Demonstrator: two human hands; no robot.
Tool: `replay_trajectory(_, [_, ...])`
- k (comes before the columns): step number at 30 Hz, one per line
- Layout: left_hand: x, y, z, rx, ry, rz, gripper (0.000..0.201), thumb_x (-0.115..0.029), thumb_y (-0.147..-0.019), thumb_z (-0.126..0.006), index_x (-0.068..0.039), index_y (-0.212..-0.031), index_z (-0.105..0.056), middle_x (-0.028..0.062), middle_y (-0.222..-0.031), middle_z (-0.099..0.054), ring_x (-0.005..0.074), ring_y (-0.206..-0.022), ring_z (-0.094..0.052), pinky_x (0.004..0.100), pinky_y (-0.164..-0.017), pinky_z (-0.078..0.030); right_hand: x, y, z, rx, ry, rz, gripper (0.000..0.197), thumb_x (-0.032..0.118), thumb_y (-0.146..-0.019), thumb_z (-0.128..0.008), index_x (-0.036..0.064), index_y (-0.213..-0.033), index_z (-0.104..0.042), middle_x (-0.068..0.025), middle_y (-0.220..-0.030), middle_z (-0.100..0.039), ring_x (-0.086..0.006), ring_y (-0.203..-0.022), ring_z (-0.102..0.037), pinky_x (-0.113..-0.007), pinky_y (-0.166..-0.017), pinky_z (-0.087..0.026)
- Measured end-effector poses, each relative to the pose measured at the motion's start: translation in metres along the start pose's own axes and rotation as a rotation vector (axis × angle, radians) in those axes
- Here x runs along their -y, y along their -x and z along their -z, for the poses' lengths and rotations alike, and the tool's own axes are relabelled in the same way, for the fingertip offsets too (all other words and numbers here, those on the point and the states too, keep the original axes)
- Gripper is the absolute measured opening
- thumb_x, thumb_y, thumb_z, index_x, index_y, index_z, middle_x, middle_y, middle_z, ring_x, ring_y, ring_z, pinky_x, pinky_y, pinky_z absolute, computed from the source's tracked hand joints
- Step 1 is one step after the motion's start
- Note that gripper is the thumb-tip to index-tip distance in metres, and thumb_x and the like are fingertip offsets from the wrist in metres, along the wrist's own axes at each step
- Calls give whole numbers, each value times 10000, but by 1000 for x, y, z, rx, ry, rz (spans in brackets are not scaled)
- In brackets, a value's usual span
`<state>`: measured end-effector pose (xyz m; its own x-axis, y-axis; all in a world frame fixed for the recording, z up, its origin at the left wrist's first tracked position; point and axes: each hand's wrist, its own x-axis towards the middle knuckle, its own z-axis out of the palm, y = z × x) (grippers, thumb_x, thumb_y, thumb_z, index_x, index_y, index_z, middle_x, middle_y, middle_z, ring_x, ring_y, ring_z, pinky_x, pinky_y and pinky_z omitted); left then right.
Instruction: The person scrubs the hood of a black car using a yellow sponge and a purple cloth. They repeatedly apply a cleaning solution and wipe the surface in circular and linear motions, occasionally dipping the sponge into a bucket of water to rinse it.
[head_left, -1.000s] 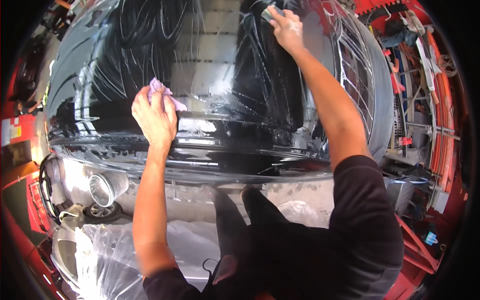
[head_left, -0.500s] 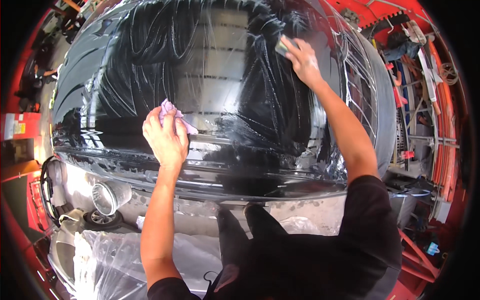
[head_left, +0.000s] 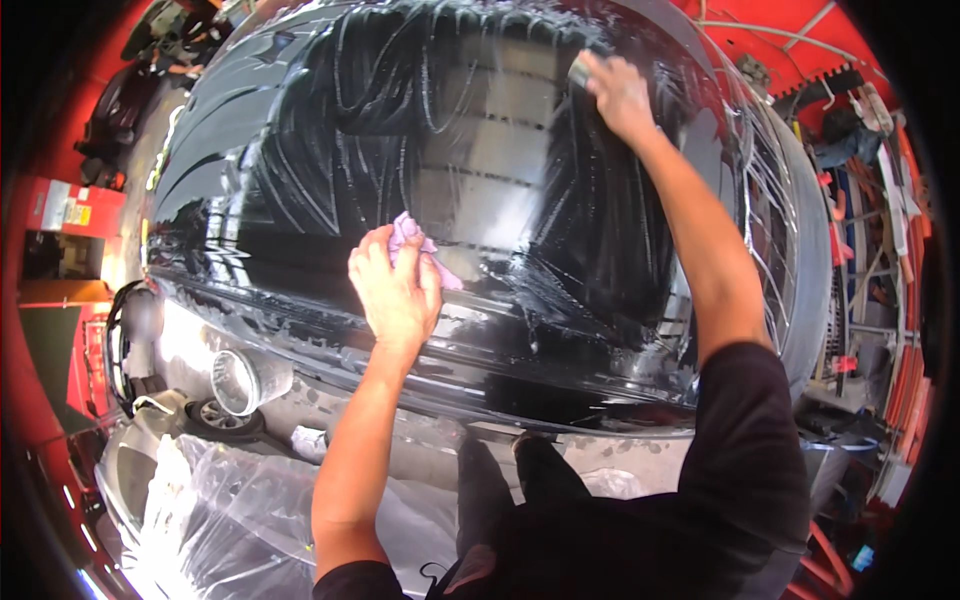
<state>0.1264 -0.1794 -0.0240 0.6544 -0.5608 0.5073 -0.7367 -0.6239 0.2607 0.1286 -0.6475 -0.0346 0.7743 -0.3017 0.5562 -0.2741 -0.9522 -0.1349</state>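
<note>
A large black, glossy, curved car panel [head_left: 270, 255] spreads before me, wet with whitish streaks and smears. On its near-middle part, my left hand [head_left: 393, 298] is closed round a crumpled light-purple cloth [head_left: 440, 268], which bears against the surface. My right hand [head_left: 622, 100] reaches out to the far right part of the panel. Between its fingers and the panel is a small greyish-green block [head_left: 579, 70], perhaps a sanding pad. Its underside is hidden.
A clear plastic bucket [head_left: 236, 382] stands at lower left, near a wheel [head_left: 222, 420]. Clear plastic sheeting [head_left: 240, 500] covers something behind it. Shelving with orange-red lengths [head_left: 905, 370] and other parts lines the right side. Another person's arm [head_left: 183, 69] shows at far upper left.
The whole view has shifted, so the panel sits farther right and lower. Across the panel, my right hand has slid farther away and somewhat left with the block. My left hand keeps the cloth.
</note>
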Motion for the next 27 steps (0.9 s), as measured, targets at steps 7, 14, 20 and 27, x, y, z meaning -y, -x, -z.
replay_trajectory(7, [17, 14, 16, 3, -76, 38, 369, -167, -901, -704, -79, -1260, -712, 216, -1360, -566, 436, -1328, -510, 599, -1114, -394, 107, 149, 68, 106, -185, 86, 616, 60, -909, -735, 183, -1506, -651, -278, -1470, -582, -453, -1330, -571, -539, -1138, -427])
replay_trajectory(14, [15, 14, 16, 55, -6, 80, 350, -198, -908, -698, -79, -1235, -731, 213, -1399, -551, 445, -1346, -492, 644, -1160, -347, 49, 90, 51, 142, -240, 226, 609, 28, -933, -702, 151, -1525, -629, -268, -1412, -596, -440, -1306, -580, -503, -1110, -457])
replay_trajectory(20, [10, -8, 9, 48, -40, 9, 336, -186, -901, -700, -83, -1219, -729, 207, -1385, -565, 438, -1332, -503, 612, -1132, -374, -17, -21, -23, 25, 88, -112, 519, 214, -1023, -678, 231, -1536, -600, -223, -1246, -648, -428, -1123, -643, -544, -903, -534])
replay_trajectory(27, [8, 9, 8, 25, -61, 71, 327, -178, -909, -695, -97, -1224, -729, 208, -1390, -570, 453, -1321, -508, 604, -1129, -386, 59, 196, 121, 218, -241, 204, 693, 62, -837, -808, 139, -1506, -645, -279, -1375, -600, -454, -1246, -596, -525, -1047, -488])
